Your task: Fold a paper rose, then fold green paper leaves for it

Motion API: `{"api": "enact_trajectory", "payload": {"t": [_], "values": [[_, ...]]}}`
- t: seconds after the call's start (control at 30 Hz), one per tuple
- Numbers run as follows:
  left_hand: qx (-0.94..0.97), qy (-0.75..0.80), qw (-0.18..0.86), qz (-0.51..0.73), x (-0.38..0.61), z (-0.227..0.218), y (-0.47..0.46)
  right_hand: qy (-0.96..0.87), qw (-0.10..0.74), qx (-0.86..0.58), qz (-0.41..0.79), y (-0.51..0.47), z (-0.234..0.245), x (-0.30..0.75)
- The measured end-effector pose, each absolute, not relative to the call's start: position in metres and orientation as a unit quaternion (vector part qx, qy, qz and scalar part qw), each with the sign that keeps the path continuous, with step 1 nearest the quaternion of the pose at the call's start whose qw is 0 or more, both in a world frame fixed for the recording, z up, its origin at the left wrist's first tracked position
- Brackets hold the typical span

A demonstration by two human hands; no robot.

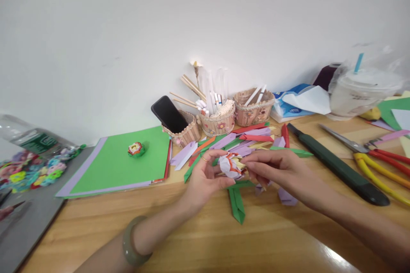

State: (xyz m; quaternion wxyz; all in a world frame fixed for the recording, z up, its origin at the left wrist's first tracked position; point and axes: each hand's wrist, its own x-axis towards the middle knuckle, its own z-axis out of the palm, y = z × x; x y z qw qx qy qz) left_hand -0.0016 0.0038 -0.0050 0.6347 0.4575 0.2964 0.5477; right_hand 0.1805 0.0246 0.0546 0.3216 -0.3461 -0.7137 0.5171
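Between my hands is a folded paper flower [229,165] in white-lilac, orange and pale yellow. My left hand [206,175] grips it from the left, thumb below and fingers behind. On the other side my right hand [272,166] pinches its yellow part with thumb and fingertips. Under and behind the hands lies a pile of folded paper strips [237,140] in purple, green, red and yellow. A green folded strip [237,204] points toward me just below the flower. One small finished-looking paper flower [136,149] rests on the green paper stack [112,170] at left.
Decorated baskets [218,123] with sticks, pens and a phone [169,114] stand against the wall. To the right lie a dark green utility knife [339,166], scissors [361,153], a tissue pack [291,102] and a lidded cup [355,94]. Far left are a bottle [35,138] and colourful small flowers [38,170].
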Motion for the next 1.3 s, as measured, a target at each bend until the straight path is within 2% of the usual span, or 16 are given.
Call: {"api": "enact_trajectory", "payload": {"t": [0.33,0.5,0.83,1.3], "values": [[0.443,0.297,0.646,0.546,-0.0014,-0.0051,0.0038,-0.699,0.318,-0.361,0.529,0.0245,0.0499,0.1783],[0.426,0.307,0.658,0.540,-0.0013,-0.0027,0.0036,-0.746,0.325,-0.348,0.466,0.0227,0.0521,0.1786],[0.434,0.306,0.662,0.529,-0.0006,-0.0016,0.0025,-0.847,0.351,-0.320,0.241,0.0221,0.0479,0.1798],[0.426,0.289,0.672,0.532,-0.0005,-0.0012,0.0026,-0.867,0.372,-0.284,0.170,0.0228,0.0466,0.1808]]}}
